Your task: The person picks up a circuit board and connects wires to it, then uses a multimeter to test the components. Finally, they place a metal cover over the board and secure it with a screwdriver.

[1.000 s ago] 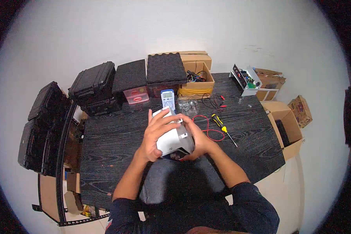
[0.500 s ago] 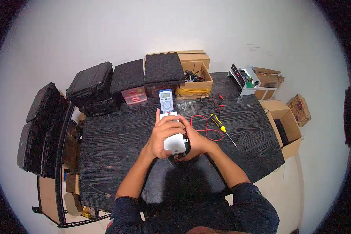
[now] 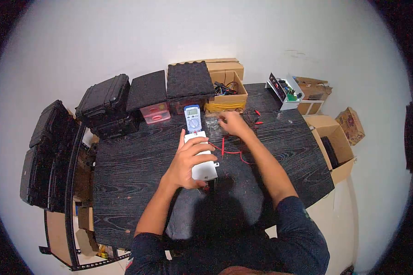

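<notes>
A white box-shaped device (image 3: 203,170) with a small metal tab on its right side lies in front of me. My left hand (image 3: 190,160) is curved around it, fingers over its top and thumb by the near edge. Just beyond it stands a blue-and-white multimeter (image 3: 193,120). My right hand (image 3: 232,123) reaches past the device to a clear plastic bag (image 3: 213,124) of small parts, its fingers pinched together at the bag's right side. Whatever is between those fingers is too small to make out. A red test lead (image 3: 231,152) runs under my right forearm.
The dark wood-grain table (image 3: 128,183) holds black foam-topped boxes (image 3: 190,80), a pink-red plastic box (image 3: 155,113) and a cardboard box of cables (image 3: 234,96) along the back. An opened white electronics case (image 3: 287,94) sits back right. Black hard cases (image 3: 103,101) are stacked at left.
My right hand has left the white device and moved forward to the plastic bag. My left hand stays on the device. The yellow-and-black screwdriver is now hidden, apparently behind my right forearm.
</notes>
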Action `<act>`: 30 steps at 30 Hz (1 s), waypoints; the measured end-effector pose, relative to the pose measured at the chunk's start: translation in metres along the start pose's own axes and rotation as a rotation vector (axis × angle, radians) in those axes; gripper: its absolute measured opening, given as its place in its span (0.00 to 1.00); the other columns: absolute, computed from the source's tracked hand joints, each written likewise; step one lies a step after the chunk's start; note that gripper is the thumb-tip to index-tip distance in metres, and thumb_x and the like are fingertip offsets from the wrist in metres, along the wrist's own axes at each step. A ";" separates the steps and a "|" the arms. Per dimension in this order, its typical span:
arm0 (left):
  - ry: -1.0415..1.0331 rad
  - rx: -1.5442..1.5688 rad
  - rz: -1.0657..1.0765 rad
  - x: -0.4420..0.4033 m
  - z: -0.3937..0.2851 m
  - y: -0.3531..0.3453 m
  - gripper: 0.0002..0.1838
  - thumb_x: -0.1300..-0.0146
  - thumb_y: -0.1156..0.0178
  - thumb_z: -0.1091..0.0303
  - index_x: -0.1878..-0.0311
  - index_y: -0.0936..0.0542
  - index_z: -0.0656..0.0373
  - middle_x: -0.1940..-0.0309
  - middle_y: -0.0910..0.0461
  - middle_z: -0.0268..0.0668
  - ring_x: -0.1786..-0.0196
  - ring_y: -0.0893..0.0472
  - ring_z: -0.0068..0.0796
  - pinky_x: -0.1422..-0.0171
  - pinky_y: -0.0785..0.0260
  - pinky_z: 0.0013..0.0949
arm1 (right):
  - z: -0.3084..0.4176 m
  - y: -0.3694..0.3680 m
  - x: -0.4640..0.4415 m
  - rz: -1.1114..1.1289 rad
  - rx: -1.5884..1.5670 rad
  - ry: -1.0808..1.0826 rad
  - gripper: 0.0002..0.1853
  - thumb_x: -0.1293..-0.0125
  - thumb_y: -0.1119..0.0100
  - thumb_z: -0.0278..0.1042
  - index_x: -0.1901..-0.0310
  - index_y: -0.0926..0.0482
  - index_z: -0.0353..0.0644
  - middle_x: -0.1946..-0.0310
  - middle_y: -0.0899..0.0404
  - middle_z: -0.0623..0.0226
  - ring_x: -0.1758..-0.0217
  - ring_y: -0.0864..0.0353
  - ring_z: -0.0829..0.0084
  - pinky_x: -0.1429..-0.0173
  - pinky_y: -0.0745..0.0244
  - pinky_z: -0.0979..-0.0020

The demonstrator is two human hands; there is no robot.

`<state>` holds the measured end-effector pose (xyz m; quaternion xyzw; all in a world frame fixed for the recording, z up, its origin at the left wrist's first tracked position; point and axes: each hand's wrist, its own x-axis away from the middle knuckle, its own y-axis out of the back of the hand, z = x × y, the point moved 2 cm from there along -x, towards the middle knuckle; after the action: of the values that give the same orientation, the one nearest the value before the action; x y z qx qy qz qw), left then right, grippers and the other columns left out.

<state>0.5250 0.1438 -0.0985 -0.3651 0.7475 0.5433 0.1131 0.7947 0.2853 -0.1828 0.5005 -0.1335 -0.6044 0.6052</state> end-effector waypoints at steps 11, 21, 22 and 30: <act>-0.039 0.062 0.012 -0.005 0.000 0.001 0.51 0.88 0.17 0.38 0.47 0.12 0.45 0.42 0.15 0.30 0.26 0.26 0.43 0.20 0.76 0.83 | -0.040 -0.085 -0.053 0.253 0.434 0.009 0.07 0.47 0.29 0.31 0.67 0.11 0.40 0.64 0.12 0.47 0.58 0.11 0.45 0.47 0.15 0.52; -0.039 0.002 0.054 -0.005 -0.005 0.005 0.54 0.90 0.16 0.34 0.46 0.12 0.40 0.41 0.16 0.30 0.25 0.28 0.47 0.19 0.75 0.81 | 0.064 0.024 -0.017 0.020 -0.616 -0.113 0.05 0.35 0.29 0.28 0.60 0.14 0.37 0.68 0.12 0.67 0.66 0.16 0.79 0.60 0.21 0.74; -0.035 0.002 0.050 -0.005 -0.005 0.005 0.54 0.90 0.16 0.34 0.46 0.12 0.39 0.41 0.16 0.30 0.25 0.28 0.47 0.19 0.74 0.82 | 0.089 0.044 -0.002 0.027 -0.748 -0.061 0.06 0.34 0.28 0.29 0.60 0.14 0.37 0.68 0.13 0.72 0.66 0.19 0.84 0.61 0.23 0.78; -0.093 0.057 -0.024 -0.009 -0.007 0.003 0.45 0.80 0.13 0.41 0.49 0.12 0.47 0.46 0.16 0.32 0.30 0.23 0.46 0.23 0.66 0.82 | 0.179 0.098 0.095 0.299 -0.594 0.382 0.12 0.43 0.24 0.21 0.58 0.13 0.42 0.65 0.11 0.69 0.69 0.16 0.76 0.65 0.23 0.72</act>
<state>0.5309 0.1416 -0.0889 -0.3448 0.7522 0.5368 0.1647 0.7384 0.1006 -0.0664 0.3819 0.0910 -0.4180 0.8192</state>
